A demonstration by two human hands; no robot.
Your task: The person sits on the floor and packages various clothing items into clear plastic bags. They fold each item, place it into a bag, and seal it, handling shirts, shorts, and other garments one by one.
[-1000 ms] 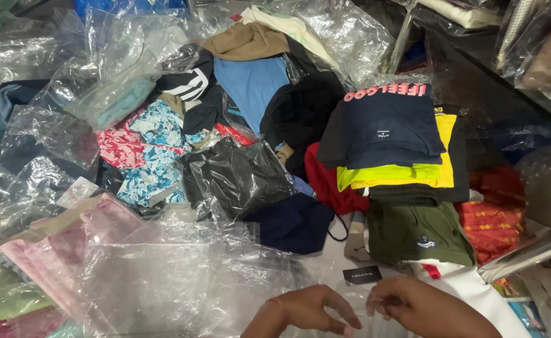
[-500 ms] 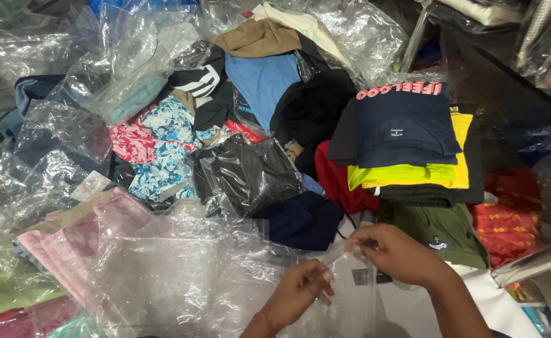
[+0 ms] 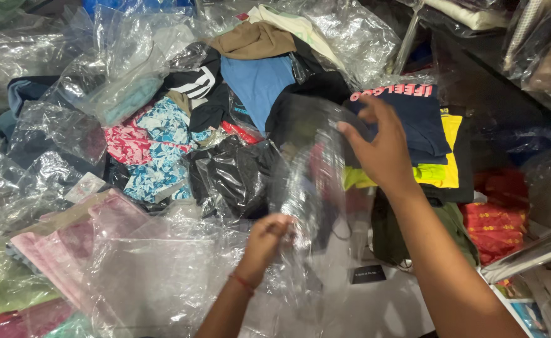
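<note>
While both hands lift clear plastic bag (image 3: 310, 181) at frame centre: right hand (image 3: 382, 147) pinches top edge, left hand (image 3: 266, 241) grips bottom; bag looks empty, folded clothes (image 3: 413, 134) behind unbagged.

floor: heaped w/ folded clothes (image 3: 181, 134) & clear plastic bags (image 3: 56, 125)
right side: dark shelf (image 3: 507, 69), metal rail (image 3: 532, 250)
light: bright, glare on plastic
</note>
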